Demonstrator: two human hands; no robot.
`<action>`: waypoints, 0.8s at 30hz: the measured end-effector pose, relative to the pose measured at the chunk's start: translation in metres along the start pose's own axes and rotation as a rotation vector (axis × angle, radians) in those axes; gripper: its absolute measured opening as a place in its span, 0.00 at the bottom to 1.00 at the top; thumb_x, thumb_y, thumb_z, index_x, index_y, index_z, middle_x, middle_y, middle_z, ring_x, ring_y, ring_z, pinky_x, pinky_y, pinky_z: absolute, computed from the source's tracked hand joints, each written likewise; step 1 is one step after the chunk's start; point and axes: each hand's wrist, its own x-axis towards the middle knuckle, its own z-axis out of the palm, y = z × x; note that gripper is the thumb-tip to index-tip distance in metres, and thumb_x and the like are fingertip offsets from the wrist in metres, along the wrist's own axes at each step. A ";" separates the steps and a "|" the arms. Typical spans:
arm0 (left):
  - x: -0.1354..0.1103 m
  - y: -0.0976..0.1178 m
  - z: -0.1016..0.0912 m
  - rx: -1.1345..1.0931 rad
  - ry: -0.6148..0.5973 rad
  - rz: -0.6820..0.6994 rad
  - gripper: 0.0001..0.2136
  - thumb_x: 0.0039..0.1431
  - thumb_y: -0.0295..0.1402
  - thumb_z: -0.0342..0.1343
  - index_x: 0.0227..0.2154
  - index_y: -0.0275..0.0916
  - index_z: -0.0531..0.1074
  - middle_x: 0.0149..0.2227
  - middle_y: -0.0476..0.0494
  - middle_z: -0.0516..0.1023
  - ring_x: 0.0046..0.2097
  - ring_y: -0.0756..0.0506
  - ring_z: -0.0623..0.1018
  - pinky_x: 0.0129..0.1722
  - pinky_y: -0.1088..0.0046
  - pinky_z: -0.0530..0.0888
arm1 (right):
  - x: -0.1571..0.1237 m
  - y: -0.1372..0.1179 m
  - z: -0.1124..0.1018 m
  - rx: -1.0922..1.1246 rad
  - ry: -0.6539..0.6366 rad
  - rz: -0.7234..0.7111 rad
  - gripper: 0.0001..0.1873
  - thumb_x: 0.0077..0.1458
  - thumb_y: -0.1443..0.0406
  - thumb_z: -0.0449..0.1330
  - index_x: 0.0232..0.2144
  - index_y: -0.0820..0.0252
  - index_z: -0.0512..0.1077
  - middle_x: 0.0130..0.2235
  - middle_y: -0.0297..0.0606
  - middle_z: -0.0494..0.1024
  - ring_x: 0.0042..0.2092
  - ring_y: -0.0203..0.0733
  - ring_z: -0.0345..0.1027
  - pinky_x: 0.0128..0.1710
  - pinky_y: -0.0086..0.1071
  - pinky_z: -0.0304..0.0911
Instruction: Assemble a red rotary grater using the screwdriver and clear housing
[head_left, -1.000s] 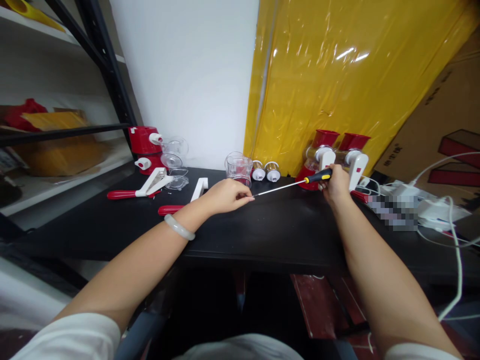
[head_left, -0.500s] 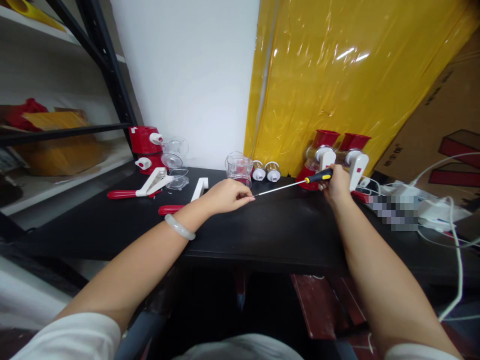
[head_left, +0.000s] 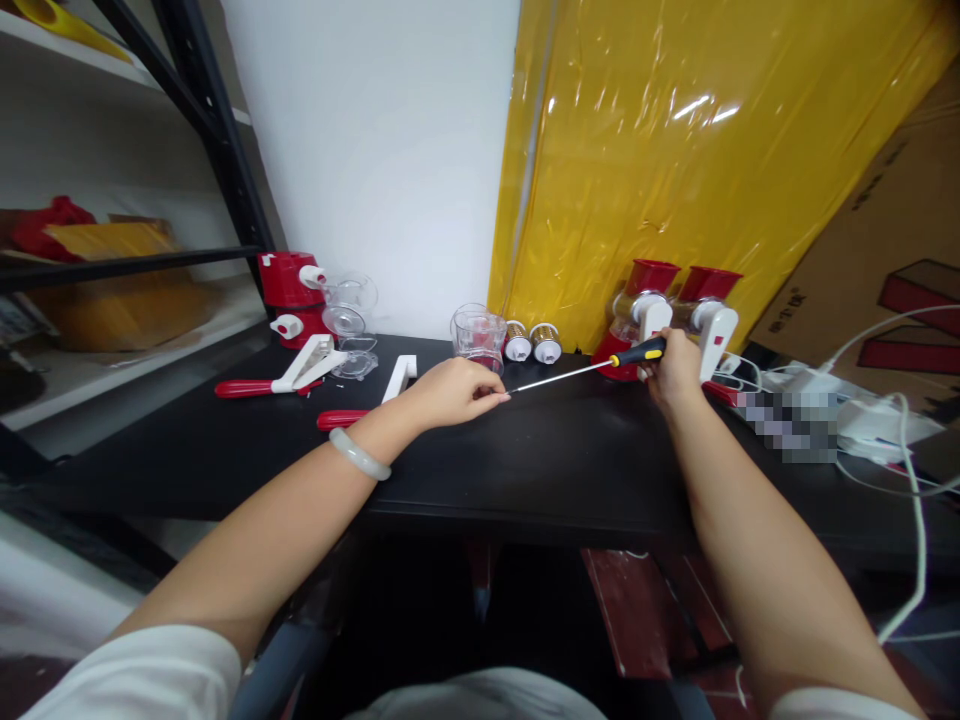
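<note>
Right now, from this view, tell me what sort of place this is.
Probably a small workroom or storeroom: there's a screwdriver in the right hand, loose cranks on a black table, and shelving at the left.

Housings stand at the back left of the counter, one crank before them, another farther right. Along the back, rightward, come a cup, two drums and two grinders. Before the drums, a screwdriver spans left hand to right hand. Cables lie right of the grinders.
</note>
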 end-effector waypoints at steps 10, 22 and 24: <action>0.000 0.000 0.000 0.010 -0.019 -0.016 0.12 0.63 0.36 0.52 0.34 0.37 0.79 0.30 0.44 0.80 0.31 0.49 0.76 0.33 0.74 0.68 | -0.003 -0.002 0.002 -0.007 0.003 0.013 0.07 0.45 0.64 0.55 0.18 0.57 0.63 0.12 0.24 0.57 0.13 0.30 0.50 0.09 0.26 0.44; 0.000 -0.001 0.001 -0.004 -0.019 -0.020 0.12 0.64 0.36 0.52 0.35 0.37 0.79 0.31 0.43 0.80 0.31 0.50 0.76 0.34 0.73 0.68 | -0.003 -0.001 0.002 -0.050 -0.015 0.044 0.11 0.49 0.60 0.55 0.18 0.56 0.62 0.10 0.23 0.53 0.11 0.31 0.47 0.09 0.28 0.42; 0.000 -0.002 0.001 -0.013 -0.021 -0.023 0.12 0.64 0.36 0.52 0.35 0.37 0.79 0.31 0.43 0.80 0.32 0.50 0.76 0.34 0.73 0.68 | -0.004 -0.002 0.002 -0.039 -0.015 0.042 0.11 0.48 0.60 0.55 0.18 0.56 0.62 0.10 0.23 0.53 0.11 0.31 0.47 0.09 0.27 0.42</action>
